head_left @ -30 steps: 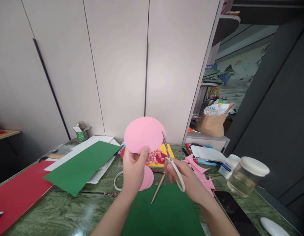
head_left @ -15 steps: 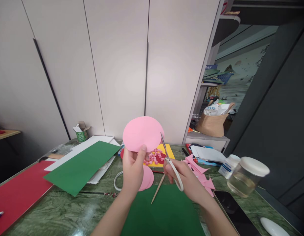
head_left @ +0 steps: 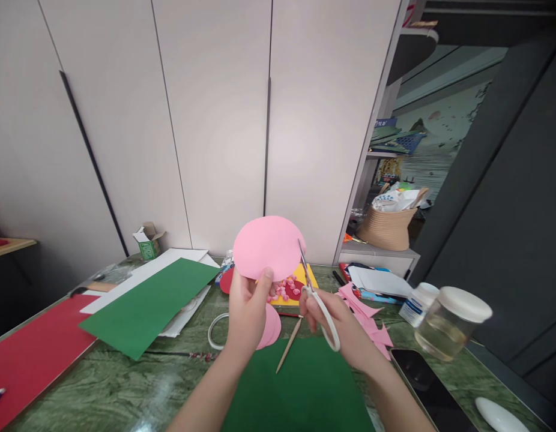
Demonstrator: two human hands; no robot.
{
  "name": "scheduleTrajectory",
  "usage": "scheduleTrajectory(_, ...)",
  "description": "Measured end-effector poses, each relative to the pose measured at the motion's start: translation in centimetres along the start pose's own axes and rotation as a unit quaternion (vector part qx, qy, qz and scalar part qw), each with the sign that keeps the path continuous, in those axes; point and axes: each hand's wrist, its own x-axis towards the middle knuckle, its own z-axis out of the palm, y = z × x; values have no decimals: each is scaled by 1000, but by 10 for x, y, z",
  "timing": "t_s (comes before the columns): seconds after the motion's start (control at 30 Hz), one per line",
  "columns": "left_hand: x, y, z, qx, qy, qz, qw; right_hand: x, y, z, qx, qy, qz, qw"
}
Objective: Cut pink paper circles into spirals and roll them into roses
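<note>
**Left hand [head_left: 246, 309] pinches a pink paper round [head_left: 266, 246] while the right hand [head_left: 336, 321] grips scissors [head_left: 305, 271] at its edge**

The left thumb presses the round's lower rim, fingers behind; the sheet rises above that hand, its far-right margin meeting the blades. The right hand is closed about the white looped handles.

Held at one place, the thin sheet could flex or swivel under blade pressure, leaving a flat spot or nick in the curve. A blade angled too far inward could bite into the round. Swinging the tips left might bring them near the thumb.

The round looks smooth, matt and softly oval. Beneath the left hand lie similar pink discs [head_left: 272, 327]; beside the right, jagged, pointed pink offcuts [head_left: 377, 333]. Between the hands, a tapered wooden stick [head_left: 288, 347] overlaps a flat green sheet [head_left: 300, 390]; just beyond are small, crumpled-looking pink bits [head_left: 284, 292].
</note>
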Motion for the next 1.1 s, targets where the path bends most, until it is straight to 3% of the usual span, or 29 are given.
scheduleTrajectory(1.1, 3, 0, -2, -44, 3, 7, 999, -1, 4, -2, -13, -11, -8, 1000)
